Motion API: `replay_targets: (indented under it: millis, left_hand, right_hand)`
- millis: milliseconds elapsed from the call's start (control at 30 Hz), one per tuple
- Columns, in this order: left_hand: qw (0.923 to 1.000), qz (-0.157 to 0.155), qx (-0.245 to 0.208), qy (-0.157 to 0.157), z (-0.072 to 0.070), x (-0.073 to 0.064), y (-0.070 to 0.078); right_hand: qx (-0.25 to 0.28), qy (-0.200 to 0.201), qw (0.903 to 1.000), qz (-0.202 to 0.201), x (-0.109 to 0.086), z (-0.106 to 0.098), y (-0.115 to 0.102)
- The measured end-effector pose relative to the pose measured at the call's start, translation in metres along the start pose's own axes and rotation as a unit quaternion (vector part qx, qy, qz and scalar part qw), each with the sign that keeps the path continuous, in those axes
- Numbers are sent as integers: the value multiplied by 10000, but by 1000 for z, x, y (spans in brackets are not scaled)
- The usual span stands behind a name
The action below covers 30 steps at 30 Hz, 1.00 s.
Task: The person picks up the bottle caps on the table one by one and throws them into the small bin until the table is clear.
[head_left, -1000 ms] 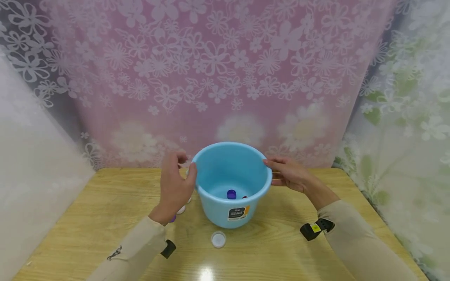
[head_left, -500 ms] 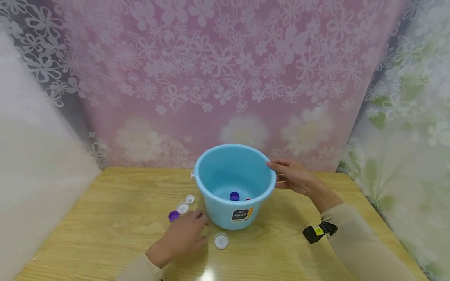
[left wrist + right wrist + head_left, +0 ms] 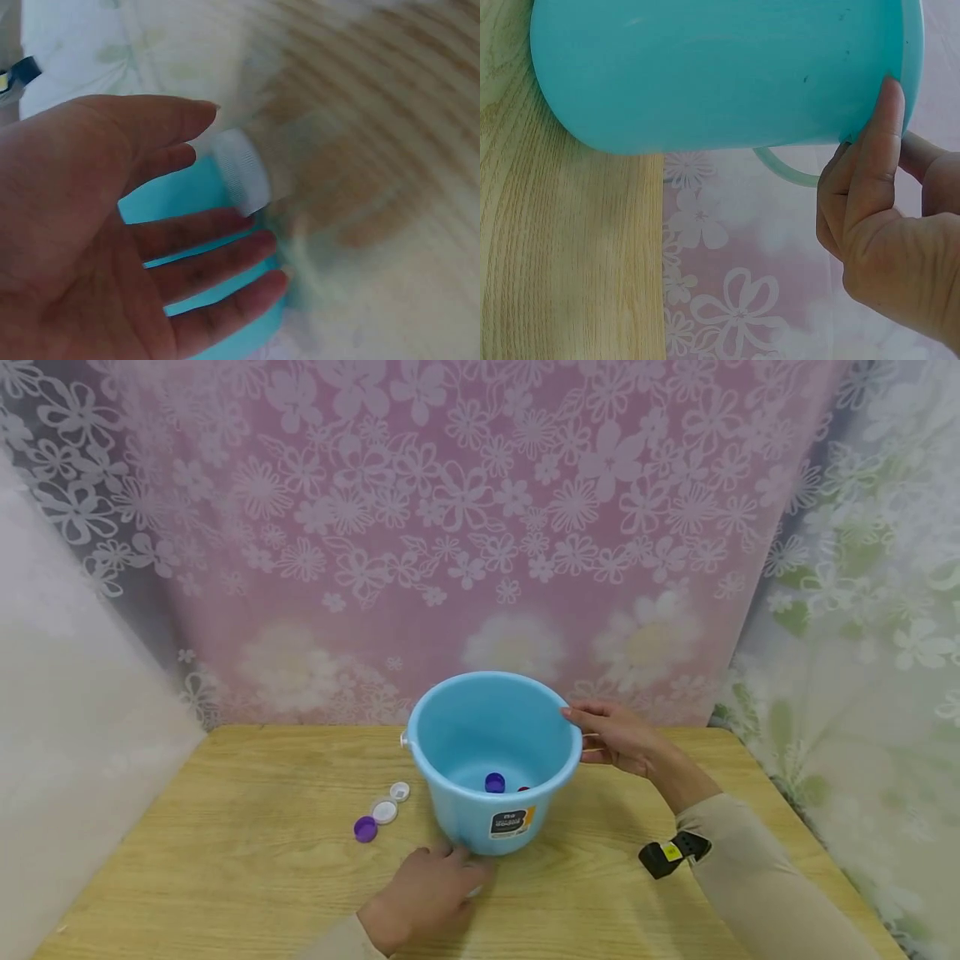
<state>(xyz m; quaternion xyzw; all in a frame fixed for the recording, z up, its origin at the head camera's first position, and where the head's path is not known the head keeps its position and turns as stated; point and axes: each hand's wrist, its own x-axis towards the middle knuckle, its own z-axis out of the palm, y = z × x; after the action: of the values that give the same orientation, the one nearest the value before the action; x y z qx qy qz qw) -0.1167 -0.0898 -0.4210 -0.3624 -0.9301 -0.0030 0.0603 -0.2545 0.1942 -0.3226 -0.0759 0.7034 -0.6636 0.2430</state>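
Note:
A light blue bucket (image 3: 487, 814) stands on the wooden table, a purple bottle cap (image 3: 494, 782) and part of a red one (image 3: 523, 789) visible inside it. My right hand (image 3: 618, 739) grips its rim at the right, thumb over the edge and fingers along the outer wall (image 3: 705, 82). In front of the bucket my left hand (image 3: 431, 889) reaches low over the table, covering most of a white bottle cap (image 3: 474, 891). The left wrist view shows that ribbed white cap (image 3: 241, 171) between the thumb and the extended fingers (image 3: 217, 266), with space on the thumb side.
Left of the bucket, a purple cap (image 3: 365, 829), a white cap (image 3: 385, 812) and a smaller white cap (image 3: 400, 791) lie in a slanting row on the table (image 3: 247, 843). A pink flowered curtain (image 3: 480, 527) hangs behind the table's back edge.
My left hand has left the bucket's left rim, come down to the table and moved right onto the white cap in front. My right hand has stayed at the rim.

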Motion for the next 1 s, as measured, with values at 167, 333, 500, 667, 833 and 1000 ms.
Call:
replay_targets:
  millis: [167, 333, 500, 667, 833, 1000]
  left_hand:
    - [10000, 25, 78, -56, 6, 5, 0]
    - [9992, 30, -79, -403, 8, 7, -3]
    - [9995, 126, 208, -203, 12, 6, -3]
    - [9976, 204, 644, 149, 13, 1, -1]
    - [9982, 105, 583, 118, 11, -1, -2]
    - [9989, 124, 428, 128, 12, -4, -5]
  right_hand:
    - [10, -2, 10000, -32, -3, -1, 1]
    - [61, 14, 10000, -48, -3, -1, 1]
    - [35, 54, 10000, -38, -1, -1, 4]
    - [11, 9, 10000, -85, 0, 0, 3]
    - [17, 27, 9999, -100, 1, 2, 1]
    - [-22, 45, 9999, -106, 0, 2, 0]
